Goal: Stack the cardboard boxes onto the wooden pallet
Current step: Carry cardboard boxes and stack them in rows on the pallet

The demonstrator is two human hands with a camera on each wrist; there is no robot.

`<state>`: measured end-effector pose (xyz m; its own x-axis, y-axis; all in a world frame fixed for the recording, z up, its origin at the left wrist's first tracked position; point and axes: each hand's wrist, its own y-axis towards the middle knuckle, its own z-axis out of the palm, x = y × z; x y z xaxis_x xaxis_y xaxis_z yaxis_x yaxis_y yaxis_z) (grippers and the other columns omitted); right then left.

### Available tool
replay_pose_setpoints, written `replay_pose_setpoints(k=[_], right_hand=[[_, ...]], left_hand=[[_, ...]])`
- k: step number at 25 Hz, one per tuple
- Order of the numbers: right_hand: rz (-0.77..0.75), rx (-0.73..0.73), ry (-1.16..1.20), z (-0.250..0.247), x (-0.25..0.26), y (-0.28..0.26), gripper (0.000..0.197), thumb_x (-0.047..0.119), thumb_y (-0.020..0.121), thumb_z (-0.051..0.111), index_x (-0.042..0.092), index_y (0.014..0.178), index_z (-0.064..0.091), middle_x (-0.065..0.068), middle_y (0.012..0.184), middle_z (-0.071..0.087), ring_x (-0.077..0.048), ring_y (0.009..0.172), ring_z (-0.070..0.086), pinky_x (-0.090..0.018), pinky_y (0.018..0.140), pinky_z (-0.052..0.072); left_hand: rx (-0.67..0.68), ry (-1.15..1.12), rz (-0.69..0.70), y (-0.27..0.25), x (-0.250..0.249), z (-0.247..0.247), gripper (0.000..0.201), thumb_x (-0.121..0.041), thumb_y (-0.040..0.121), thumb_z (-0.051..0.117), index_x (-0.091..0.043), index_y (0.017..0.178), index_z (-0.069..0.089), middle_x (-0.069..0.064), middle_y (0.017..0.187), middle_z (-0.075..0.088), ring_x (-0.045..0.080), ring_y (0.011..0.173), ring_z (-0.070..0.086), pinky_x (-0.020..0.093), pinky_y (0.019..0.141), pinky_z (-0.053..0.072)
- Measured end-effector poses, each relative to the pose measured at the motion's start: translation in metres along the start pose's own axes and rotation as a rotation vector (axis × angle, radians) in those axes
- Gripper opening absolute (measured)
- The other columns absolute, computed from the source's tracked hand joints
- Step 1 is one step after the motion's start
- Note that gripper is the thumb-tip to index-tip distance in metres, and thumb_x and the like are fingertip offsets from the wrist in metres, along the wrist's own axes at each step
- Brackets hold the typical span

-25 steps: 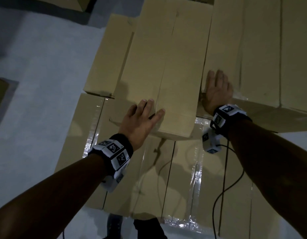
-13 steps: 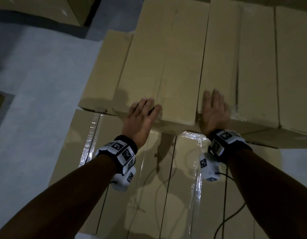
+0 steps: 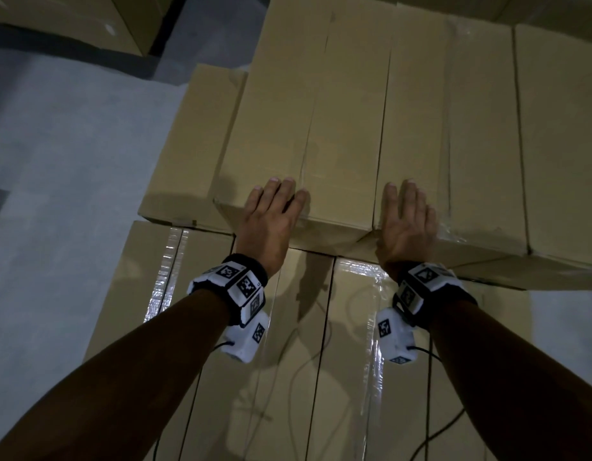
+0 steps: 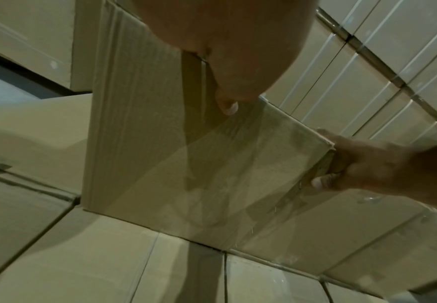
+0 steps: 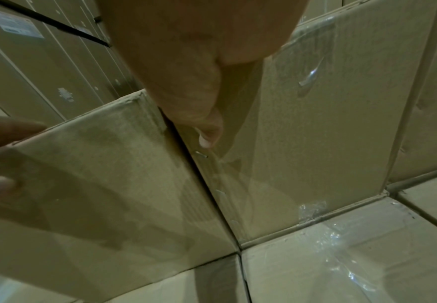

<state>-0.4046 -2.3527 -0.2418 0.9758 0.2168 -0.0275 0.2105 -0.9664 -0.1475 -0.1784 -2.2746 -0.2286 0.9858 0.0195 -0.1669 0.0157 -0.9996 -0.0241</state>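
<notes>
Pressing flat, with fingers straight, on the near end of the top-layer box (image 3: 307, 128): left hand (image 3: 271, 221), nearer its middle seam. Running away from both palms, long axis of box, near face overhanging the taped lower layer (image 3: 288, 361). Resting open-fingered at the seam with the neighbouring box (image 3: 417, 121): right hand (image 3: 406, 224); pallet not visible.

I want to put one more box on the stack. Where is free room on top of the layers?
Free: the taped lower-layer tops in front of both hands, though cables lie there, and the lower box left of the pushed box. Crowded: the upper row to the right, side by side. The left hand and right hand rest on the near edge.
</notes>
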Motion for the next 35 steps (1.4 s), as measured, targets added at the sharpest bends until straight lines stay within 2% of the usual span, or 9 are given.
replay_pose_setpoints(k=[3,9,14,18,21,25,29,32,35], right_hand=[[0.002,0.003,0.0,-0.001,0.001,-0.001,0.101,0.009,0.087,0.064,0.021,0.159,-0.006,-0.013,0.167,-0.009,-0.032,0.154,-0.005,-0.046,0.122,-0.003],[0.01,-0.004,0.013,-0.001,0.002,-0.001,0.101,0.003,0.085,0.062,0.021,0.159,-0.005,-0.013,0.167,-0.009,-0.032,0.154,-0.005,-0.047,0.122,-0.003],[0.013,0.026,0.016,-0.002,0.002,-0.001,0.101,0.003,0.086,0.061,0.022,0.158,-0.007,-0.012,0.166,-0.012,-0.031,0.153,-0.008,-0.047,0.122,-0.005],[0.023,0.06,0.004,-0.009,0.003,-0.002,0.1,0.004,0.085,0.06,0.021,0.159,-0.007,-0.013,0.166,-0.012,-0.033,0.153,-0.007,-0.05,0.121,-0.006],[0.023,0.157,-0.046,-0.016,0.005,0.0,0.103,0.011,0.088,0.062,0.021,0.156,-0.015,-0.014,0.165,-0.018,-0.036,0.152,-0.011,-0.054,0.119,-0.007],[0.014,0.281,0.018,-0.03,0.005,-0.01,0.094,0.014,0.093,0.053,0.021,0.157,-0.017,-0.014,0.164,-0.022,-0.036,0.152,-0.015,-0.055,0.122,-0.004],[0.013,0.258,0.168,-0.046,0.023,-0.078,0.086,0.019,0.093,0.057,0.018,0.159,0.001,-0.01,0.167,-0.004,-0.031,0.154,-0.003,-0.049,0.124,0.005],[0.004,0.288,0.243,-0.065,0.043,-0.139,0.077,0.028,0.097,0.055,0.015,0.159,0.012,-0.011,0.167,0.003,-0.031,0.153,0.003,-0.047,0.123,0.013],[-0.026,0.27,0.285,-0.083,0.074,-0.181,0.061,0.03,0.098,0.052,0.016,0.153,0.032,-0.012,0.163,0.021,-0.03,0.15,0.017,-0.045,0.12,0.021]], left_hand=[[-0.024,0.009,0.001,0.008,0.001,0.0,0.064,-0.006,0.086,0.021,-0.013,0.145,0.046,0.015,0.152,0.042,0.038,0.142,0.036,0.052,0.115,0.026],[-0.007,0.051,-0.01,0.009,-0.003,0.006,0.074,0.008,0.083,0.048,-0.02,0.151,0.037,0.016,0.158,0.031,0.038,0.147,0.026,0.053,0.119,0.016],[0.083,0.157,-0.018,0.005,-0.01,0.006,0.084,-0.002,0.088,0.047,-0.029,0.158,0.009,0.014,0.165,0.01,0.036,0.151,0.008,0.05,0.121,0.003],[0.171,0.188,-0.019,0.006,-0.011,0.0,0.078,-0.015,0.095,0.042,-0.03,0.158,-0.002,0.012,0.166,-0.001,0.034,0.152,0.0,0.05,0.121,0.0],[0.25,0.157,-0.034,0.008,-0.013,-0.012,0.073,-0.027,0.099,0.041,-0.03,0.157,-0.002,0.009,0.166,-0.004,0.032,0.152,-0.002,0.049,0.122,0.003],[0.333,0.115,-0.044,-0.013,-0.016,-0.036,0.065,-0.031,0.1,0.042,-0.025,0.157,0.012,0.008,0.165,0.007,0.031,0.151,0.006,0.047,0.122,0.011],[0.361,0.099,-0.101,-0.06,-0.005,-0.063,0.06,-0.033,0.1,0.042,-0.02,0.154,0.022,0.009,0.16,0.023,0.03,0.147,0.022,0.045,0.119,0.021],[0.319,0.054,-0.165,-0.108,0.003,-0.091,0.057,-0.036,0.099,0.043,-0.018,0.151,0.027,0.009,0.154,0.034,0.031,0.142,0.03,0.043,0.113,0.029],[0.231,0.004,-0.263,-0.165,0.012,-0.117,0.055,-0.034,0.097,0.046,-0.016,0.148,0.036,0.009,0.15,0.042,0.031,0.139,0.035,0.044,0.11,0.032]])
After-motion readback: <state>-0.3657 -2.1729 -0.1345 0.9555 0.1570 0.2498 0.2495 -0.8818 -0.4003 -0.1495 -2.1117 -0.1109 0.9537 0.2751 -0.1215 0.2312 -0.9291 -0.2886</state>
